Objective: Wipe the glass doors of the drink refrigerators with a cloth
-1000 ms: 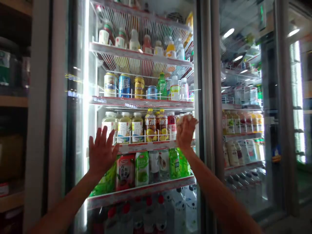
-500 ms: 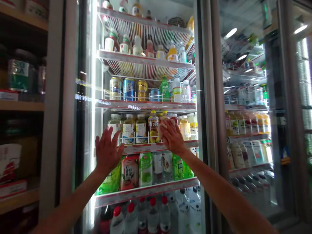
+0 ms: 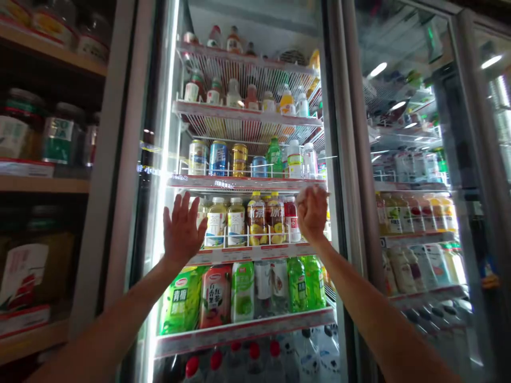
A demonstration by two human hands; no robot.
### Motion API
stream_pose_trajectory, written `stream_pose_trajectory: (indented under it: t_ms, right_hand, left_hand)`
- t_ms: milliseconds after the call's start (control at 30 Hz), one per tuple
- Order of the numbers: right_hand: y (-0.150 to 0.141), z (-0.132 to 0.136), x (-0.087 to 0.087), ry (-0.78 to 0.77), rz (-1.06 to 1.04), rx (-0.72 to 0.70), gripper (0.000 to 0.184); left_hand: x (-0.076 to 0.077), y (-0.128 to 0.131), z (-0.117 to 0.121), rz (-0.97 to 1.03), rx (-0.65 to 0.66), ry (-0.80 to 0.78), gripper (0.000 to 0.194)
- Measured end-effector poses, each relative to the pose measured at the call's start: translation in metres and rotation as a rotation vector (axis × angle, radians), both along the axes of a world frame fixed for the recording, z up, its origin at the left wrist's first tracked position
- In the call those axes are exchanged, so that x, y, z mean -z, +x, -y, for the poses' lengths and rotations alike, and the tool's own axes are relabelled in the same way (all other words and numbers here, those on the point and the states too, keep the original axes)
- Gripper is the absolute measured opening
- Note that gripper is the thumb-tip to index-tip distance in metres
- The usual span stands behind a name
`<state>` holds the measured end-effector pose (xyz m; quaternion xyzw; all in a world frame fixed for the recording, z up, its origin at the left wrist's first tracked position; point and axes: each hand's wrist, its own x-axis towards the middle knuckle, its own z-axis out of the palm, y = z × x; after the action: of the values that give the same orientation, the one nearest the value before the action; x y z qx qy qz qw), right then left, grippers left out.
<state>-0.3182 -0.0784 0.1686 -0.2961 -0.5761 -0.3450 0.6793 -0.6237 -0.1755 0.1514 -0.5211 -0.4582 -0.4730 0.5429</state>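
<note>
My left hand (image 3: pixel 180 226) is raised with fingers spread, palm toward the glass door (image 3: pixel 159 127) of a lit drinks fridge, at the left part of the pane. It holds nothing and looks to rest on the glass. Near the pane's right side, my right hand (image 3: pixel 313 215) is closed over a pale cloth (image 3: pixel 305 192), mostly hidden by the fingers and blurred. Behind the glass, between the hands, stand tea bottles with yellow caps (image 3: pixel 256 218) and pale-labelled bottles (image 3: pixel 236 221). Larger green bottles (image 3: pixel 242 292) and a red bottle (image 3: pixel 215 295) fill the shelf below.
A metal door frame (image 3: pixel 353 159) borders the pane on the right, with another glass-fronted fridge (image 3: pixel 415 186) beyond. On the left, wooden shelves (image 3: pixel 43 183) hold jars (image 3: pixel 64 133) and price tags. Cans (image 3: pixel 219 158) and small bottles line the upper fridge shelves.
My right hand has swept to the right across the glass with the cloth, and its fingers are now more bunched. My left hand stays spread near the left side. The view has shifted slightly.
</note>
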Motion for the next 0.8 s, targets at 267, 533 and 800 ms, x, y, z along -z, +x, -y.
stream_pose_trajectory:
  t_ms: [267, 533, 800]
  right_hand:
    - [-0.040, 0.015, -0.016, 0.063, 0.423, 0.017, 0.052]
    - [-0.040, 0.012, -0.020, 0.002, 0.062, -0.026, 0.054]
    - [-0.050, 0.021, -0.023, -0.031, 0.098, -0.029, 0.054]
  left_hand:
    - [0.000, -0.002, 0.002, 0.000, 0.001, -0.023, 0.055]
    - [-0.001, -0.001, 0.006, 0.001, -0.009, -0.032, 0.055]
    - [-0.001, -0.002, 0.007, 0.008, -0.021, -0.056, 0.054]
